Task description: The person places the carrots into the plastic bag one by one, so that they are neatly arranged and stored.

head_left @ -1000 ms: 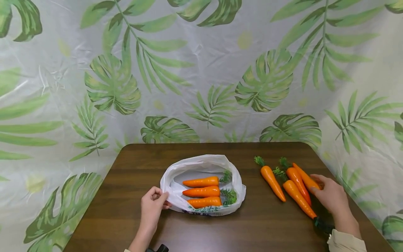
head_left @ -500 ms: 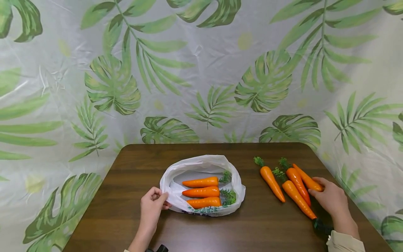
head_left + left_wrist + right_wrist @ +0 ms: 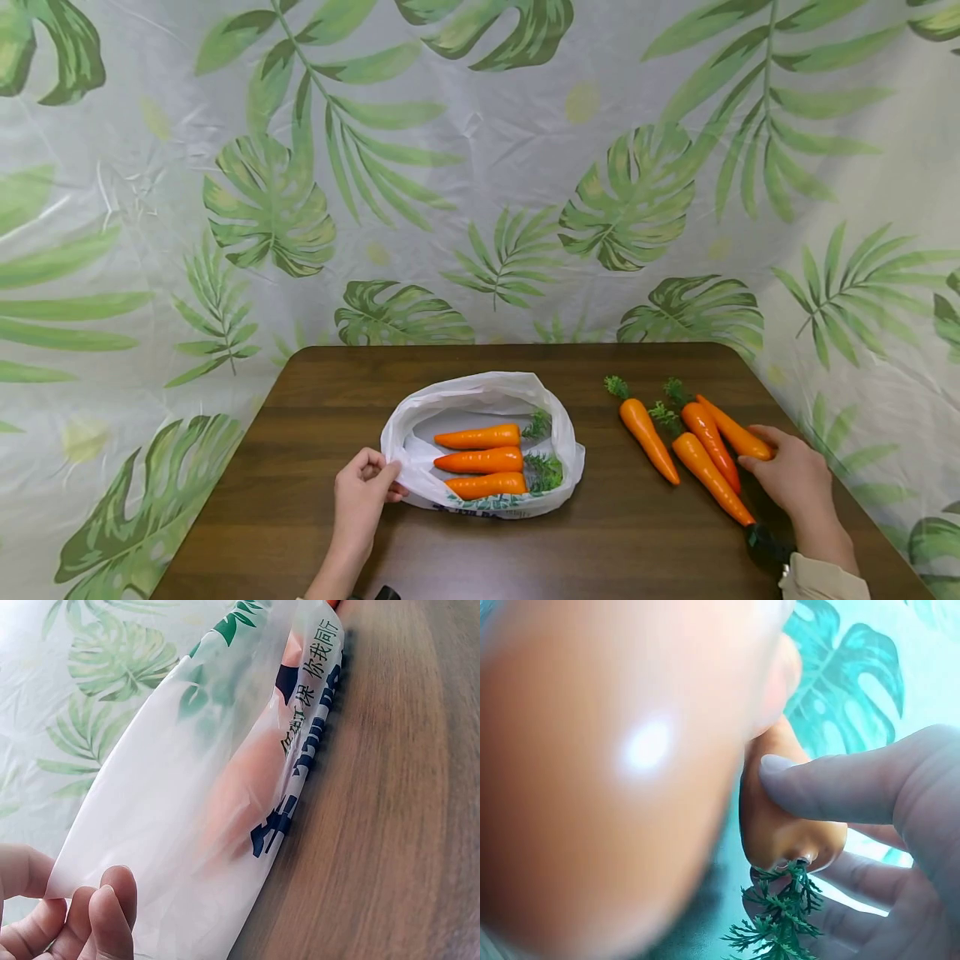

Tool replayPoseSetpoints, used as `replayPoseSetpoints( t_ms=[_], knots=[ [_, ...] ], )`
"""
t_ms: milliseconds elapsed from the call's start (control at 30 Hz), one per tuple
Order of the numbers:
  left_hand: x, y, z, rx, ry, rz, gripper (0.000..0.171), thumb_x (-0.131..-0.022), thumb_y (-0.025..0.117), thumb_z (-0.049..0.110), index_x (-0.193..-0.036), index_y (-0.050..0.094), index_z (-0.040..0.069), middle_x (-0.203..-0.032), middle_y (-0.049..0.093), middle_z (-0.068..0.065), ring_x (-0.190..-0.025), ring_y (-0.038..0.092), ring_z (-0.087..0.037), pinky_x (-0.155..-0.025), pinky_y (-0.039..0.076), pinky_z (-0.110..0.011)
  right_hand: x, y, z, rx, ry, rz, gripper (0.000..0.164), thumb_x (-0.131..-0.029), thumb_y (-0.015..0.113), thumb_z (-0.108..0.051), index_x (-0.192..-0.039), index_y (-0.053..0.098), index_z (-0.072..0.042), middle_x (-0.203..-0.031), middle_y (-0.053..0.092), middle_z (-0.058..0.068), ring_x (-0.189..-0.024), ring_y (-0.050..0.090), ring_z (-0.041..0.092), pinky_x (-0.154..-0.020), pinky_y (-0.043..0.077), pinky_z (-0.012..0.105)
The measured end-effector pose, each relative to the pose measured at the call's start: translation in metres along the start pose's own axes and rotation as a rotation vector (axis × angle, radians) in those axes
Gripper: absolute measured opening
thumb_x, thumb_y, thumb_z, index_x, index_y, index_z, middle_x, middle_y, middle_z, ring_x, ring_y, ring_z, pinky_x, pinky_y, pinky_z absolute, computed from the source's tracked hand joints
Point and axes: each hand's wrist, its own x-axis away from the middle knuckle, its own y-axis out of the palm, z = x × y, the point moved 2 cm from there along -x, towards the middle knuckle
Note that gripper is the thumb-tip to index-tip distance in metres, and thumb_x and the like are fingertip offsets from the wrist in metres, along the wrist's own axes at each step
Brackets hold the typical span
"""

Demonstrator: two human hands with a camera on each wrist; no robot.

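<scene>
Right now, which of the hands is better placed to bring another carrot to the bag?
Probably the right hand: it grips a carrot, while the left hand pinches the white bag.

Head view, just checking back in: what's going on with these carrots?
A person's left hand pinches the left edge of an open white plastic bag on the table, with three carrots inside. To the bag's right, the right hand grips a loose carrot near its leafy end; three more carrots lie beside it, outside the bag.
</scene>
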Motion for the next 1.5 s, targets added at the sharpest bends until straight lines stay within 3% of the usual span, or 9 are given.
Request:
replayPoseSetpoints(
  t_ms=[667,1000,1500],
  knots=[
    [-0.001,0.001,-0.004,0.000,0.001,0.005,0.017,-0.087,0.070,-0.005,-0.085,0.054,-0.008,-0.067,0.062,-0.015,-0.053,0.066,-0.026,-0.050,0.058,-0.031,0.002,-0.004,-0.008,-0.032,-0.034,0.084,0.055,-0.078,0.086,-0.020,-0.123,0.064,0.002,-0.105,0.065,0.033,-0.080,0.058,0.041,-0.062,0.040,0.046],
    [-0.001,0.001,-0.004,0.014,0.000,0.004,0.019,-0.086,0.071,-0.005,-0.086,0.053,-0.010,-0.067,0.061,-0.016,-0.053,0.066,-0.027,-0.050,0.058,-0.032,0.000,-0.006,-0.015,-0.058,-0.031,0.086,0.056,-0.080,0.085,-0.025,-0.126,0.065,0.000,-0.107,0.065,0.032,-0.082,0.060,0.041,-0.061,0.039,0.043],
    [-0.002,-0.002,-0.006,0.006,-0.017,0.000,0.021,-0.087,0.073,-0.002,-0.087,0.053,-0.009,-0.068,0.061,-0.016,-0.054,0.066,-0.028,-0.052,0.059,-0.031,-0.005,-0.010,-0.053,-0.113,-0.095,0.062,0.057,-0.084,0.083,-0.029,-0.131,0.064,-0.003,-0.108,0.065,0.027,-0.079,0.060,0.031,-0.059,0.038,0.034]
  ],
)
